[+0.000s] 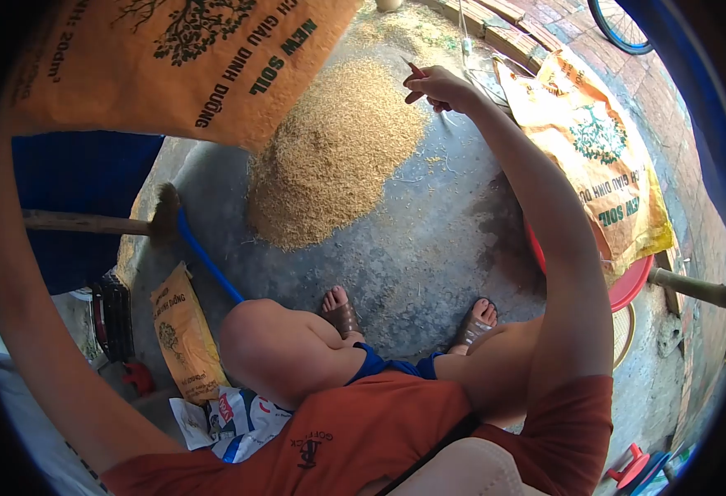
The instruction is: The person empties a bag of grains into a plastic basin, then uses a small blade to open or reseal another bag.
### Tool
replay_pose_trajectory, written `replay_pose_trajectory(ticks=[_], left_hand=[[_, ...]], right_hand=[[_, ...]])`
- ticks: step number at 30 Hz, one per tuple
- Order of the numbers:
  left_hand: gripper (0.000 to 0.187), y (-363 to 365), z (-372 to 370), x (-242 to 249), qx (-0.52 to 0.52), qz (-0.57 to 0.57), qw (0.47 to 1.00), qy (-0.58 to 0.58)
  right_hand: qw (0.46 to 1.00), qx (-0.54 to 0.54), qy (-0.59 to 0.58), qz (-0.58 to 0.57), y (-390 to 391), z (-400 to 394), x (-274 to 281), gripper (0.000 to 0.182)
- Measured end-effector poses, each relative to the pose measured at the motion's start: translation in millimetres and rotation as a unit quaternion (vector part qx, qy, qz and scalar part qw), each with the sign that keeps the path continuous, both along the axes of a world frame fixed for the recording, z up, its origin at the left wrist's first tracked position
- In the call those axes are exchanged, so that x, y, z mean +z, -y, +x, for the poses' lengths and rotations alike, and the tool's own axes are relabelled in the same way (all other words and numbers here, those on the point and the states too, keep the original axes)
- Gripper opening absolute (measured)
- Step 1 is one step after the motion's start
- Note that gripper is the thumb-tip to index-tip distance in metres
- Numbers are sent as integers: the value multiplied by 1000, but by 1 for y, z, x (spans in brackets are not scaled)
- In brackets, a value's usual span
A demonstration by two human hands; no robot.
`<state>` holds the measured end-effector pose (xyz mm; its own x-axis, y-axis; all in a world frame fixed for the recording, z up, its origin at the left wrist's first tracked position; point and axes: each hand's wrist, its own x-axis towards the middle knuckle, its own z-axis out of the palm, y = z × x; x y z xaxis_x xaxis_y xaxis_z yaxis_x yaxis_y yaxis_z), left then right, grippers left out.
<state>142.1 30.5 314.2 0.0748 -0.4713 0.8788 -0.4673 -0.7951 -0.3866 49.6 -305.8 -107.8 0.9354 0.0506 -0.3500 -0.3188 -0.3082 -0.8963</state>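
My right hand (449, 88) is stretched forward over the far side of a heap of husks (338, 153), closed around a small red-handled tool (415, 73). A thin pointed end shows on the tool, but I cannot make out its exact kind. My left arm (40, 331) reaches up along the left edge, and its hand is out of sight. Close to that arm's upper end, a large orange "NEW SOIL" bag (189, 74) hangs over the left part of the heap.
Another orange bag (594, 149) lies at the right over a red basin (631, 281). A broom (163, 217), a blue hose (206, 256), a smaller orange bag (185, 335) and a black crate (113, 318) are at the left. Bricks (495, 33) edge the back.
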Motion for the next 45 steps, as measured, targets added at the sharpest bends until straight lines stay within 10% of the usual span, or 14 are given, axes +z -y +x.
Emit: replay_pose_trajectory(ticks=[35,45], left_hand=[[37,55,66,-100,31,14,954,-299],[38,23,85,-103,-10,-171,884,-435]], right_hand=[[996,-77,13,-44,41,-3,-5,19],[861,-352,78,359,151,-48,-7,98]])
